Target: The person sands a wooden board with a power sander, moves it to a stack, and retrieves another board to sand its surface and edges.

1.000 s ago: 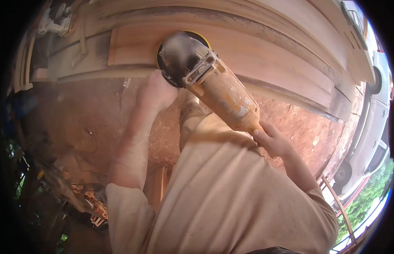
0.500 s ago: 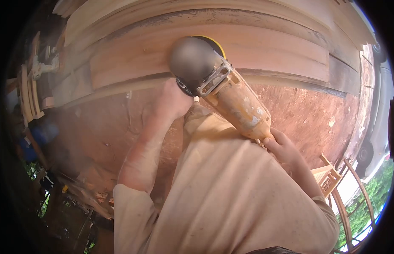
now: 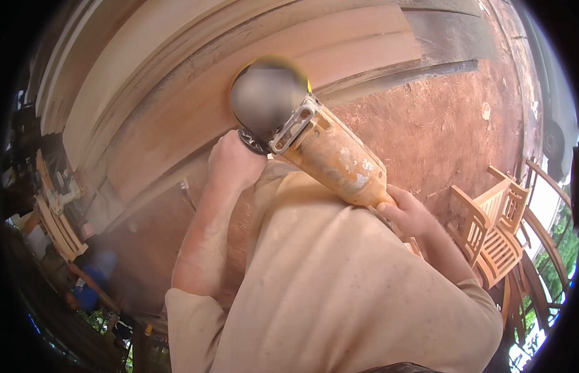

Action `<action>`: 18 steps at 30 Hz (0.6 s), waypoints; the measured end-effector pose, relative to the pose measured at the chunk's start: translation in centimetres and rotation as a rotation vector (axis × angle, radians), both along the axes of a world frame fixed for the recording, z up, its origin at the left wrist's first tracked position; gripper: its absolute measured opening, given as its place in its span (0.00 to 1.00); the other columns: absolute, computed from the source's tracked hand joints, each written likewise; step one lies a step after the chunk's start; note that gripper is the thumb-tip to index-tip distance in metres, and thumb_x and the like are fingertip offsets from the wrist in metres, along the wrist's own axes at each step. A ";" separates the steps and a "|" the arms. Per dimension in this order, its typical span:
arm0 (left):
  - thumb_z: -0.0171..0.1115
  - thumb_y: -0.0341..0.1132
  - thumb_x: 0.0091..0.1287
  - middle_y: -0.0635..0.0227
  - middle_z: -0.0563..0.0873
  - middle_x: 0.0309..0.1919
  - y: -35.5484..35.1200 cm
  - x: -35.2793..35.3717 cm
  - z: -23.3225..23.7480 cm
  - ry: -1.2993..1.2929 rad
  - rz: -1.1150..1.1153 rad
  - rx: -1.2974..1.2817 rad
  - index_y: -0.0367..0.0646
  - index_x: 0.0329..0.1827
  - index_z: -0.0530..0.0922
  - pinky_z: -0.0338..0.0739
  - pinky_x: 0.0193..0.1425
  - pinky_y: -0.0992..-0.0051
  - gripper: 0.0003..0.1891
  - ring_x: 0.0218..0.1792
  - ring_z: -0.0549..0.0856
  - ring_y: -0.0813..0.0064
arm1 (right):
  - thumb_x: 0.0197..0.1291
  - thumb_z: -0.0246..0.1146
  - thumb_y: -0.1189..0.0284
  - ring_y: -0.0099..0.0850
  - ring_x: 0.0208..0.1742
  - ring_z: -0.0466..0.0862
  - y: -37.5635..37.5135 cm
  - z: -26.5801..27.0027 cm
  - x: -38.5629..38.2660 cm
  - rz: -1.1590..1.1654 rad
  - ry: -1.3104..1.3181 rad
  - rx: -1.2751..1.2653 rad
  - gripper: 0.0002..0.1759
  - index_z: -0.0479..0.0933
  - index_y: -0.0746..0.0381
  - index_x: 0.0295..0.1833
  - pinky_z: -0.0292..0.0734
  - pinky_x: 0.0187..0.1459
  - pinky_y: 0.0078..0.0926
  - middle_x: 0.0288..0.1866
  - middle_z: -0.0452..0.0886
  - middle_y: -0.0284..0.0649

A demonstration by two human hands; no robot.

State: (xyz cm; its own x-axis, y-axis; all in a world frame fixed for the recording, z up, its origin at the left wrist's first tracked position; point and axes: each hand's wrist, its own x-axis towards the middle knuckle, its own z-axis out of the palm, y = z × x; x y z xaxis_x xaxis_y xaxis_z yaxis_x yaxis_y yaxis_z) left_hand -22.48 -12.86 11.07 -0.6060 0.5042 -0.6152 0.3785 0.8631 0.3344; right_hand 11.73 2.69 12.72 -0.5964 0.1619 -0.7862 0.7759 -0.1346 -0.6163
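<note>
Sanding of a pale plank (image 3: 177, 118) is judged under way at frame centre: the orange sander (image 3: 333, 155) is gripped at both ends, the left hand (image 3: 233, 163) closed beside its head, the right hand (image 3: 409, 214) closed round its tail. Its long axis is run from four to ten o'clock, head pointed at ten; a flat disc is called for next.

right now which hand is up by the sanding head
The left hand, gripped just under the head of the sander; the right hand holds the tail of its orange body.
</note>
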 end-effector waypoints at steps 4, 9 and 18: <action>0.65 0.39 0.64 0.40 0.90 0.39 8.9 5.2 -2.3 0.032 -0.137 -0.007 0.35 0.40 0.90 0.83 0.55 0.50 0.14 0.49 0.89 0.39 | 0.71 0.64 0.53 0.36 0.61 0.85 6.4 -1.8 6.3 -0.108 0.051 -0.017 0.33 0.77 0.63 0.73 0.77 0.64 0.38 0.58 0.87 0.46; 0.65 0.38 0.64 0.41 0.90 0.40 7.0 1.2 -2.0 0.031 -0.223 -0.013 0.36 0.39 0.90 0.83 0.55 0.50 0.14 0.49 0.89 0.40 | 0.71 0.63 0.55 0.33 0.58 0.85 0.8 -1.5 2.5 -0.178 -0.015 -0.023 0.32 0.76 0.64 0.73 0.78 0.62 0.37 0.57 0.87 0.44; 0.65 0.38 0.64 0.46 0.91 0.45 16.4 3.4 0.3 0.021 -0.414 -0.108 0.38 0.45 0.90 0.84 0.57 0.53 0.14 0.53 0.89 0.45 | 0.73 0.61 0.56 0.20 0.41 0.78 0.2 -1.4 5.9 -0.470 0.031 -0.088 0.31 0.74 0.67 0.73 0.77 0.44 0.24 0.44 0.80 0.31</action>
State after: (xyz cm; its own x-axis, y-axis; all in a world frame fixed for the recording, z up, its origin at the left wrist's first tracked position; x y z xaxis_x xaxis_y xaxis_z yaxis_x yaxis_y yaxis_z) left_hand -19.12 3.50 11.37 -0.3786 0.6410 -0.6676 0.7061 0.6664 0.2394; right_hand 17.61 2.86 11.33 -0.4978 0.3531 -0.7922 0.6003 -0.5189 -0.6086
